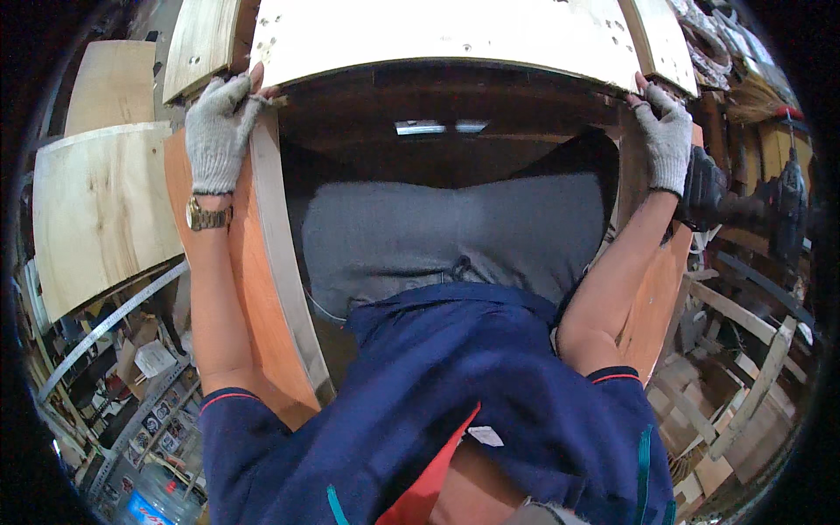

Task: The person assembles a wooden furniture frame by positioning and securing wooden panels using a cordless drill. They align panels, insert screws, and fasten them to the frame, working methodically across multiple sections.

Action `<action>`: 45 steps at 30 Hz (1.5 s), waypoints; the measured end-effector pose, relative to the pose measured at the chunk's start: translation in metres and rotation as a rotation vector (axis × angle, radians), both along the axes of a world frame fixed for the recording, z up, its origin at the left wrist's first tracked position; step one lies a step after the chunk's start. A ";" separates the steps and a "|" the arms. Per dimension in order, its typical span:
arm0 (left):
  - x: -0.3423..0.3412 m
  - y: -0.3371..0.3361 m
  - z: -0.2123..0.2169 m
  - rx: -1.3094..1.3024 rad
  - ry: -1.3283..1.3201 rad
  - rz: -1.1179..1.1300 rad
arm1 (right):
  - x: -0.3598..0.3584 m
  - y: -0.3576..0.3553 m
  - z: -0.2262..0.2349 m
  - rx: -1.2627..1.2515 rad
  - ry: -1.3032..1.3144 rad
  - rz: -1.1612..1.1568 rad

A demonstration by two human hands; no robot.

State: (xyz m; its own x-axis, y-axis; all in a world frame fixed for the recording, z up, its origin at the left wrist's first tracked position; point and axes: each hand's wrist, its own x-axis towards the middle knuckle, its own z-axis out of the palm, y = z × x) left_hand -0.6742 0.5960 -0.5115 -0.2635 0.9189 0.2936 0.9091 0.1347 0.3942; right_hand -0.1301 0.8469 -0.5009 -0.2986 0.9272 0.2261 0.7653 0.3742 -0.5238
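Far-left boards: broad, pale, slightly curved-looking wooden sheet (105, 210), with a tanner wooden sheet (109, 87) above it.
Lower-left items: long, narrow grey strip (114, 324) running aslant; below it, a clear plastic bottle (162, 492) with a blue label.
Left top piece: narrow pale wooden board (199, 44), just beside the left hand.
Left hand: left hand (225, 131) in a grey knitted glove, fingertips bare; thumb and forefinger slightly apart, touching the near left corner of the wide board; whether clamped cannot be told.
Left wrist: gold-coloured metal watch (208, 214).
Left side panel: orange-brown wooden panel (267, 306) with a pale edge strip, beneath the left forearm.
Centre, top: wide pale wooden board (455, 35), marked with dark knots, spanning between both hands, above a dark recess (455, 96).
Centre, below: grey trousers (455, 223) and navy shirt (455, 350) of the wearer.
Right top piece: second narrow pale board (662, 48).
Right hand: right hand (667, 131), gloved alike; bare fingertips at the wide board's near right corner, slightly apart; clamping cannot be told.
Right side panel: second orange-brown panel (658, 302), beside the right forearm.
Far right: dark handled tool (787, 206), exact kind unclear; below, pale wooden frame (757, 385).
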 end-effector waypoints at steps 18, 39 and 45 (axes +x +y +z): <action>0.033 0.004 0.030 0.030 -0.010 0.044 | 0.099 -0.150 0.037 0.374 0.456 -0.789; 0.035 0.008 0.027 0.001 0.006 0.045 | -0.028 -0.148 0.125 -0.643 0.988 -0.256; 0.032 0.006 0.028 -0.020 0.023 0.045 | -0.081 -0.148 0.120 -0.694 0.503 -0.200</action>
State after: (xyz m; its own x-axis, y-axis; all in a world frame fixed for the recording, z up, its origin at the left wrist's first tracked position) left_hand -0.6424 0.6019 -0.4831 -0.2980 0.9120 0.2820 0.9107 0.1831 0.3704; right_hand -0.2115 0.6988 -0.3811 -0.1326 0.9286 -0.3465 0.3997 -0.2697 -0.8761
